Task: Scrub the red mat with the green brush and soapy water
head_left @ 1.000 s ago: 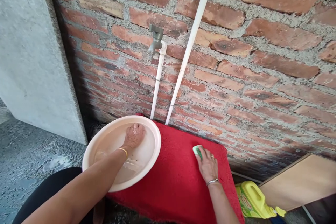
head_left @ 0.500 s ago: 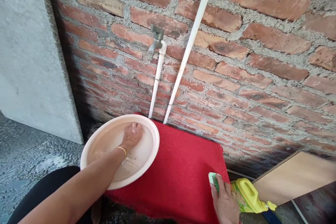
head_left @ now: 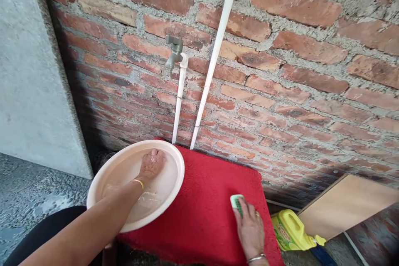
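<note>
A pale pink plastic basin (head_left: 176, 183) with cloudy water in it is tilted on the left side of a red-covered surface (head_left: 202, 216). My left hand (head_left: 151, 164), with a gold bracelet at the wrist, reaches into the basin. Its knuckles show near the far wall, but the fingertips are turned down out of sight. On the right part of the red surface, my right hand (head_left: 252, 228) grips a scrub brush (head_left: 237, 201) with a pale body and green bristles. The fingers lie over the brush, which touches or hovers just over the red covering.
A brick wall (head_left: 255, 95) rises behind, carrying a tap (head_left: 173, 52) and a white pipe (head_left: 215, 56). To the right are a yellow detergent jug (head_left: 291, 230) lying tilted and a leaning board (head_left: 346, 208). A grey slab (head_left: 40, 70) stands at the left above wet floor.
My right hand has moved left across the red surface with the scrub brush. My left hand stays in the basin. The whole view has shifted slightly.
</note>
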Action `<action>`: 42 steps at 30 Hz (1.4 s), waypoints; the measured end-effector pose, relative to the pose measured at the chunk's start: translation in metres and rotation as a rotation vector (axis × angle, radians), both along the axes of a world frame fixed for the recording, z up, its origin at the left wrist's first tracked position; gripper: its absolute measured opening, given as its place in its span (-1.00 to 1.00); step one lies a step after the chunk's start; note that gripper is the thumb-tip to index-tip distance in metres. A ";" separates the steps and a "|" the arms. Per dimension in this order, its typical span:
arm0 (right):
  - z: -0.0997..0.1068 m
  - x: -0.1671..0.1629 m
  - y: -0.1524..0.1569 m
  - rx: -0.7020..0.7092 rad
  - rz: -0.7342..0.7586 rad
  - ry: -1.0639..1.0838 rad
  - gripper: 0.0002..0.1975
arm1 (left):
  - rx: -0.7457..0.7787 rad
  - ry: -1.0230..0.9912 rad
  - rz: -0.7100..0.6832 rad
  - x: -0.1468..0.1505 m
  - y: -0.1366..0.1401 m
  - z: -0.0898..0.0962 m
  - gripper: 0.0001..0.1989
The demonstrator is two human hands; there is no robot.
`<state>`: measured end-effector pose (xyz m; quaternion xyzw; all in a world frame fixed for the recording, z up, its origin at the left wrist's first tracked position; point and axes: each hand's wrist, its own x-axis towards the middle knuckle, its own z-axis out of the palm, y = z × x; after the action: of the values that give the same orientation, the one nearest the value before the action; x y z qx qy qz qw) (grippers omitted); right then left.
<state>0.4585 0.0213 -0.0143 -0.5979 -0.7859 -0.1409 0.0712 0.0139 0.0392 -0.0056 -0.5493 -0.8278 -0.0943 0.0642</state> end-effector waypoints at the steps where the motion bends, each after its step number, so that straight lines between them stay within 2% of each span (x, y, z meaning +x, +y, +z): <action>1: 0.003 0.017 0.005 -0.015 -0.090 -0.017 -0.53 | 0.002 -0.001 -0.002 0.000 0.000 0.001 -0.70; 5: 0.007 0.079 0.013 -0.064 -0.414 0.041 -0.46 | -0.018 -0.003 -0.009 0.002 -0.001 0.005 -0.69; 8: 0.008 0.098 0.012 -0.026 -0.466 0.126 -0.38 | -0.021 0.001 -0.007 0.004 -0.002 0.006 -0.68; 9: 0.009 0.096 0.010 0.008 -0.419 0.143 -0.35 | -0.018 0.001 -0.007 0.004 -0.002 0.006 -0.68; 11: 0.010 0.076 0.004 0.074 -0.221 0.185 -0.33 | -0.014 -0.003 -0.003 0.005 -0.002 0.007 -0.68; 14: 0.004 0.018 -0.020 0.110 0.198 0.245 -0.48 | -0.013 -0.011 0.005 0.006 -0.002 0.008 -0.69; 16: -0.004 -0.026 -0.044 0.102 0.417 0.204 -0.59 | -0.013 -0.010 0.003 0.005 -0.002 0.008 -0.69; 18: -0.012 -0.062 -0.064 0.112 0.560 0.154 -0.60 | -0.009 0.000 -0.002 0.004 -0.003 0.007 -0.69; 20: -0.016 -0.080 -0.072 0.120 0.605 0.120 -0.59 | 0.002 0.011 -0.005 0.002 -0.003 0.004 -0.69; 23: -0.014 -0.066 -0.053 0.124 0.476 0.094 -0.59 | 0.019 0.022 -0.011 -0.001 -0.002 -0.001 -0.67; 29: 0.004 0.042 0.011 0.143 -0.135 0.036 -0.54 | -0.012 0.006 0.006 0.002 -0.001 0.002 -0.67; 31: 0.006 0.055 0.015 0.177 -0.198 0.065 -0.50 | -0.008 -0.018 0.011 0.003 -0.001 0.004 -0.68; 32: 0.007 0.052 0.012 0.187 -0.157 0.091 -0.49 | -0.007 -0.030 0.011 0.003 -0.001 0.005 -0.68; 34: 0.005 0.027 -0.004 0.179 0.039 0.140 -0.51 | -0.010 -0.038 0.005 0.003 -0.001 0.005 -0.68; 37: -0.002 -0.036 -0.042 0.122 0.401 0.157 -0.61 | -0.014 -0.024 0.011 0.004 -0.002 0.005 -0.68; 39: -0.007 -0.074 -0.064 0.086 0.598 0.131 -0.56 | -0.016 -0.011 0.020 0.004 -0.002 0.005 -0.68; 41: -0.009 -0.096 -0.072 0.058 0.700 0.105 -0.48 | -0.020 -0.002 0.020 0.004 -0.002 0.006 -0.68; 42: -0.009 -0.099 -0.069 0.047 0.696 0.095 -0.47 | -0.022 0.000 0.017 0.005 -0.002 0.007 -0.68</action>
<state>0.3596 -0.0481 -0.0236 -0.2984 -0.9349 -0.0985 0.1651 0.0185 0.0371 0.0009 -0.5430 -0.8333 -0.0848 0.0588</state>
